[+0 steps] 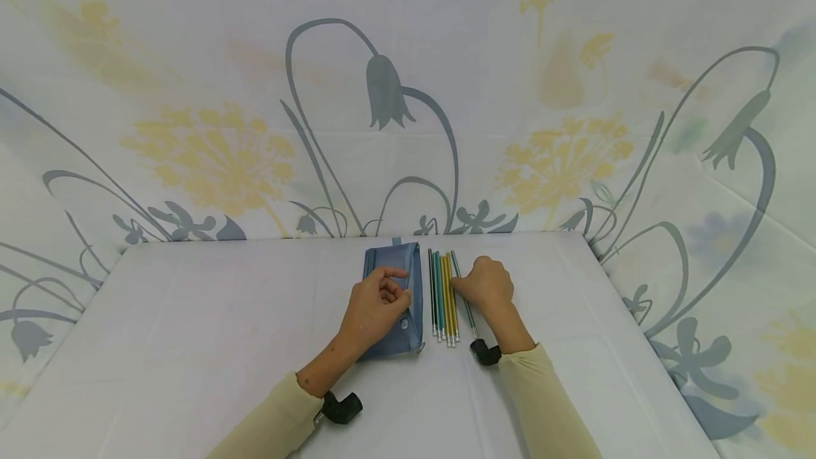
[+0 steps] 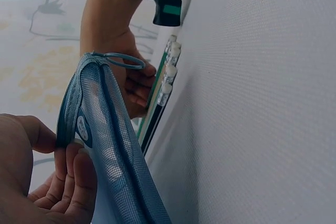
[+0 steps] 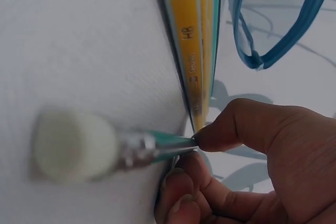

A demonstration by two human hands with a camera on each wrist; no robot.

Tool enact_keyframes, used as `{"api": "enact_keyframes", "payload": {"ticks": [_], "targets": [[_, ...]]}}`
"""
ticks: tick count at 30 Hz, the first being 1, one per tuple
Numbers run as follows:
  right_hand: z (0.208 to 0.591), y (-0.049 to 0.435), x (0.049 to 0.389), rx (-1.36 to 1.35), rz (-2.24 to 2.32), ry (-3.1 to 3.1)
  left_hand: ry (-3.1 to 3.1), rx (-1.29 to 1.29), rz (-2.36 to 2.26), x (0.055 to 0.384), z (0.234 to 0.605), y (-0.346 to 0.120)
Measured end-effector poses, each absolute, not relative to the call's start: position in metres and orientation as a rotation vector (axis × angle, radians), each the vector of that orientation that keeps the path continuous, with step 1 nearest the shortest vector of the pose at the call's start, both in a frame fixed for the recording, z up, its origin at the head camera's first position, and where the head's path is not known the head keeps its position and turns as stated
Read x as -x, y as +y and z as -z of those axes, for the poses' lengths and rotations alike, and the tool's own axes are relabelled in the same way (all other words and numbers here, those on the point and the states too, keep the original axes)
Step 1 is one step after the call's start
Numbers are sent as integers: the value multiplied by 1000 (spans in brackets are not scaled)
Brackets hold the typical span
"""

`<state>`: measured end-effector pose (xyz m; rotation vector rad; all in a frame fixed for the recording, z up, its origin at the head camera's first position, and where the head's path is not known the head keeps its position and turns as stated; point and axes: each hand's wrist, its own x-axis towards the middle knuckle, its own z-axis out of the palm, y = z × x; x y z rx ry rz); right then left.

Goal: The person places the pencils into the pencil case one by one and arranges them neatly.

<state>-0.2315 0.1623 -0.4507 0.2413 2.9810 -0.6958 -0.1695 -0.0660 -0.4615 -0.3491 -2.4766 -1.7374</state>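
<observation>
A blue mesh pencil case [image 1: 397,338] lies on the table, its zipped side edge facing right. My left hand [image 1: 372,307] pinches the rim of the case between thumb and fingers, seen closely in the left wrist view on the case [image 2: 118,145]. A row of pencils [image 1: 443,296], black, green and yellow, lies just right of the case with the eraser ends towards me. My right hand [image 1: 487,283] pinches a green pencil [image 3: 165,145] between thumb and fingers, at the right side of the row. That pencil's white eraser [image 3: 73,145] looms near the right wrist camera.
White cloth covers the table [image 1: 223,324]. Behind it rises a floral-printed curtain [image 1: 395,161]. Black wrist-worn devices sit at the left wrist [image 1: 342,408] and the right wrist [image 1: 486,353]. A cord loop [image 2: 126,59] hangs from the case's corner.
</observation>
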Motion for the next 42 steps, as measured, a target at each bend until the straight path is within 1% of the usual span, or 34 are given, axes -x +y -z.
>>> {"api": "enact_keyframes", "payload": {"ticks": [17, 24, 33, 42], "targets": [[442, 164, 231, -251, 754, 2933, -2472, 347, 1742, 170, 462, -66], [436, 164, 229, -195, 835, 2911, -2478, 341, 1746, 169, 461, -66], [434, 162, 227, -16, 997, 2869, -2478, 345, 1756, 169, 461, -66], [429, 158, 224, 9, 1073, 2827, -2472, 344, 1748, 169, 462, -66]]}}
